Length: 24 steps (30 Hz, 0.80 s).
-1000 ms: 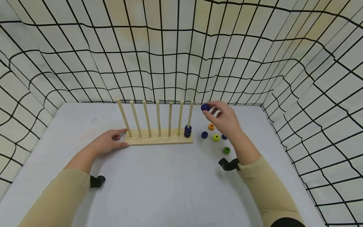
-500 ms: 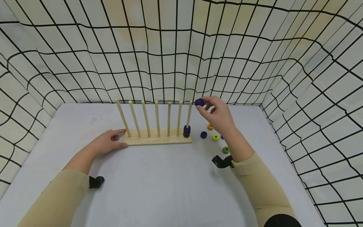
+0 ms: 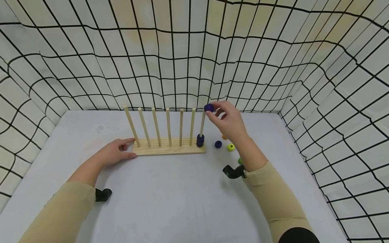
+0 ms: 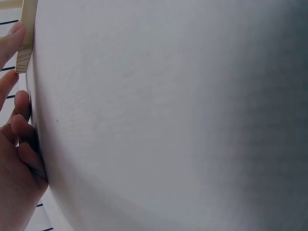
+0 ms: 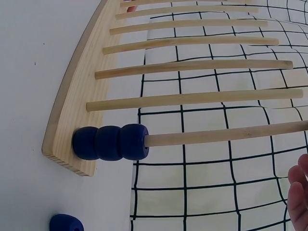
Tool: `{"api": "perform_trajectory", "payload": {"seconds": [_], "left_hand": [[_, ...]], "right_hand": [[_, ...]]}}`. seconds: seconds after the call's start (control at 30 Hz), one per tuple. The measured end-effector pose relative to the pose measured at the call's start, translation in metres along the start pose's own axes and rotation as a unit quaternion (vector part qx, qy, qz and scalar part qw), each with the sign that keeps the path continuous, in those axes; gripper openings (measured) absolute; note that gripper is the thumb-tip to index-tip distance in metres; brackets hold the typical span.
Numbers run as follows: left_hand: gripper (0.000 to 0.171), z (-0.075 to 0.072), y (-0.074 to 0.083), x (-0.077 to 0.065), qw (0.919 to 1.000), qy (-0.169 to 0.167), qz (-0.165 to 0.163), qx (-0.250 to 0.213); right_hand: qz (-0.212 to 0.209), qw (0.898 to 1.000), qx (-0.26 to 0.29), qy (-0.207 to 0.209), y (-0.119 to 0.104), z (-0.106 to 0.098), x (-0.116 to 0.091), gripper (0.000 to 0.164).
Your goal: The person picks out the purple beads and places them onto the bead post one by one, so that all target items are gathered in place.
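A wooden peg rack (image 3: 170, 151) with a row of upright pegs stands on the table. Its left end is gripped by my left hand (image 3: 113, 153), thumb at the front edge and index finger at the back. My right hand (image 3: 229, 123) pinches a dark blue bead (image 3: 209, 108) between thumb and fingers, overlapping the tip of the rightmost peg (image 3: 202, 123). Three dark blue beads (image 5: 108, 143) are stacked at the foot of that peg; the other pegs carry none. In the right wrist view only some fingertips (image 5: 298, 192) show, and the held bead is out of frame.
Loose beads lie right of the rack: a blue one (image 3: 218, 144), a yellow-green one (image 3: 231, 147), an orange one (image 3: 224, 137) and a green one (image 3: 240, 161), the last two partly behind the right arm. Black netting (image 3: 188, 59) over white walls encloses the table's back and sides.
My right hand has moved left and slightly up with the blue bead, from beside the rightmost peg to its tip. The left hand stays on the rack's end.
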<state>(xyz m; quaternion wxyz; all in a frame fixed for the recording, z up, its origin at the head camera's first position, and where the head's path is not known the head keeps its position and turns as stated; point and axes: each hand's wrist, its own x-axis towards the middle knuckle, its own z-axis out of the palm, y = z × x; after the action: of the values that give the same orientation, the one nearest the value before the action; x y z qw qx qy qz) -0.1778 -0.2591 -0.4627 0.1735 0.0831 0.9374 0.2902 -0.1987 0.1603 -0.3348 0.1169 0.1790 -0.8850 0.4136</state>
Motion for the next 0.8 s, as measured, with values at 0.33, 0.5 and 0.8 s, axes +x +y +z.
{"api": "perform_trajectory", "payload": {"seconds": [0.33, 0.5, 0.8], "left_hand": [[0.089, 0.0, 0.0009, -0.0008, 1.0, 0.002, -0.002, -0.002], [0.088, -0.0001, 0.0005, -0.0014, 1.0, 0.003, -0.002, -0.003], [0.088, 0.0007, -0.0006, -0.0007, 1.0, 0.004, 0.0, -0.004]], "right_hand": [[0.001, 1.0, 0.002, -0.006, -0.0021, 0.004, 0.0048, 0.036], [-0.004, 1.0, 0.002, -0.007, -0.0034, 0.0061, 0.0069, 0.038], [0.003, 1.0, -0.002, -0.02, -0.004, 0.0094, 0.0053, 0.038]]}}
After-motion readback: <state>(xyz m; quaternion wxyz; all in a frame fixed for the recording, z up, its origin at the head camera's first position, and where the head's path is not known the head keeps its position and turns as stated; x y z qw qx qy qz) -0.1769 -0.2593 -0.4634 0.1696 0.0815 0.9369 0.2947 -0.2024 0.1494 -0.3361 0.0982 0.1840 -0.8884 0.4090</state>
